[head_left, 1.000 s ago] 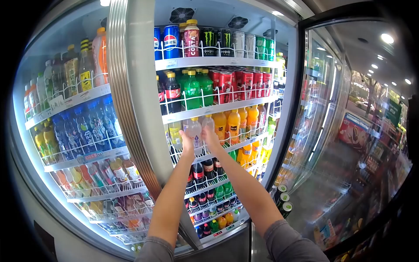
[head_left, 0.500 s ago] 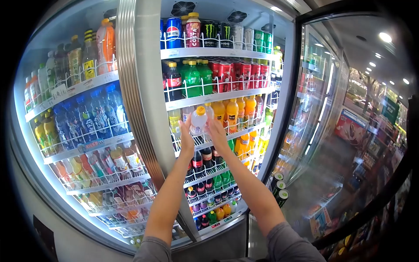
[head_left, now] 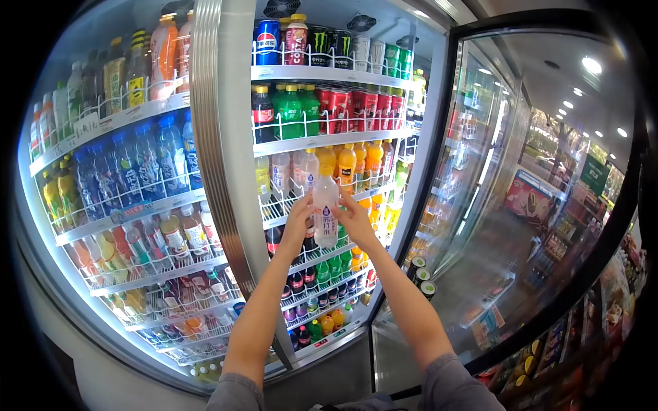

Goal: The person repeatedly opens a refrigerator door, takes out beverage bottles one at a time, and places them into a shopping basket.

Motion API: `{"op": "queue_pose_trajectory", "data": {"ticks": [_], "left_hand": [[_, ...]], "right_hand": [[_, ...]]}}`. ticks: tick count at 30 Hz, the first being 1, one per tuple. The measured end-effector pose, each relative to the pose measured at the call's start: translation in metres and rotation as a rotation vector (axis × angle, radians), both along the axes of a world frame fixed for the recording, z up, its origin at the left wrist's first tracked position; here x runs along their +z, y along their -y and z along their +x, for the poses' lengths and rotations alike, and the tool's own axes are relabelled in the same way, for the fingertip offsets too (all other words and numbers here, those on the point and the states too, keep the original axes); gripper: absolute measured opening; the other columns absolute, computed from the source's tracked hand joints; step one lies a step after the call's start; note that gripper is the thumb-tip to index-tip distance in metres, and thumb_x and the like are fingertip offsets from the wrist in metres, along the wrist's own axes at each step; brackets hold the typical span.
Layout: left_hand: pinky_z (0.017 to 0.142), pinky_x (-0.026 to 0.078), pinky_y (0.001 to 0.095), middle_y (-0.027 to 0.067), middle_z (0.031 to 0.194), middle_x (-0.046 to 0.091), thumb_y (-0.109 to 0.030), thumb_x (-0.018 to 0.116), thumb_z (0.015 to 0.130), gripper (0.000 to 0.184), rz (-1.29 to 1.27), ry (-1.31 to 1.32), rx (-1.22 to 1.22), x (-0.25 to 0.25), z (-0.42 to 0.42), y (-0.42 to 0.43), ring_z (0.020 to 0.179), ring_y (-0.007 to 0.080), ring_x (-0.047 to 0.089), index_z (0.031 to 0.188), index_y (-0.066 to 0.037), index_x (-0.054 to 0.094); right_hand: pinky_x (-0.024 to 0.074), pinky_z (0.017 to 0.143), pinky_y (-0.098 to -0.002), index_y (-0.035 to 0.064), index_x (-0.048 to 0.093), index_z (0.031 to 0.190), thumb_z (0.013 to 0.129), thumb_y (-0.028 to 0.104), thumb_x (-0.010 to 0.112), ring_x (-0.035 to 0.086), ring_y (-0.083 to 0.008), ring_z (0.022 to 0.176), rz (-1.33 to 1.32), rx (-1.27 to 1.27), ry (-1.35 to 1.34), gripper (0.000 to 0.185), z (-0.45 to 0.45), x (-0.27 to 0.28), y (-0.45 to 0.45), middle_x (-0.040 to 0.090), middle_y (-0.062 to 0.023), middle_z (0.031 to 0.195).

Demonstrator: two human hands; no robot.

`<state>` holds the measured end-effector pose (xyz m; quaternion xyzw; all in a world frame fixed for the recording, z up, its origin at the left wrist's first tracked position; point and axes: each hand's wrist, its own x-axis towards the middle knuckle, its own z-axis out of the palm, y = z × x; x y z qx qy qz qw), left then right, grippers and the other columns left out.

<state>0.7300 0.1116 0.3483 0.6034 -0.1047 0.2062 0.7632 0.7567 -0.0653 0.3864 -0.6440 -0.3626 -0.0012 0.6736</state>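
Observation:
In front of the middle shelves of the cooler I hold a clear soda water bottle [head_left: 325, 218] upright, its purple and white label facing me. My left hand [head_left: 299, 220] is closed on its left side. On the other side, my right hand [head_left: 354, 219] grips it with the thumb and fingers. The bottle's cap is hard to tell from the orange bottles behind. Just beyond, the wire-fronted shelf [head_left: 277, 220] carries similar clear bottles [head_left: 280, 171] and orange juice bottles [head_left: 346, 164].
The glass door [head_left: 493, 205] stands swung out on my right, with several cans [head_left: 419, 274] near its lower hinge side. A metal pillar [head_left: 212, 123] separates this bay from the left cooler section with blue-capped bottles [head_left: 144, 154]. Red cans [head_left: 336, 109] and green bottles [head_left: 291, 109] stand above.
Both hands have drawn the bottle back and down from the shelf. It was tilted with its yellow cap toward me and now stands upright, label showing. The view has shifted slightly.

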Motion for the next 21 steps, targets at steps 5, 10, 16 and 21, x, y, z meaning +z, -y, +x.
{"op": "queue_pose_trajectory", "data": {"ticks": [5,10,16,21], "left_hand": [[0.097,0.046,0.0332,0.0075,0.131,0.050,-0.006,0.052,0.093,0.060,-0.035,-0.041,-0.109,-0.002,-0.041,0.023,0.113,0.0168,0.054,0.150,-0.015,0.034],[0.103,0.041,0.0322,0.0111,0.136,0.052,-0.009,0.058,0.094,0.060,0.046,0.075,-0.068,-0.011,-0.072,0.036,0.123,0.0185,0.051,0.148,-0.006,0.032],[0.105,0.039,0.0330,0.0102,0.137,0.050,-0.012,0.059,0.094,0.056,0.093,0.047,-0.006,-0.004,-0.121,0.058,0.125,0.0193,0.050,0.145,-0.005,0.037],[0.103,0.041,0.0336,0.0119,0.138,0.049,-0.012,0.060,0.094,0.054,0.019,0.119,0.245,-0.018,-0.170,0.067,0.122,0.0195,0.052,0.142,-0.004,0.038]], "right_hand": [[0.0506,0.086,-0.0281,0.0110,0.034,0.149,0.092,0.011,0.062,0.063,-0.0153,0.101,0.013,0.044,-0.062,0.063,-0.005,-0.024,0.018,0.059,-0.0114,0.127],[0.0549,0.081,-0.0313,0.0116,0.036,0.148,0.092,0.015,0.064,0.064,-0.0137,0.097,0.077,0.065,-0.167,0.063,-0.034,-0.026,0.032,0.060,-0.0104,0.123],[0.0550,0.080,-0.0303,0.0105,0.037,0.147,0.092,0.018,0.065,0.062,-0.0132,0.099,0.065,0.155,-0.162,0.062,-0.060,-0.023,0.054,0.061,-0.0085,0.121],[0.0547,0.077,-0.0277,0.0080,0.039,0.146,0.092,0.016,0.065,0.062,-0.0122,0.099,0.148,0.310,-0.235,0.060,-0.091,-0.025,0.034,0.063,-0.0079,0.120]]}}
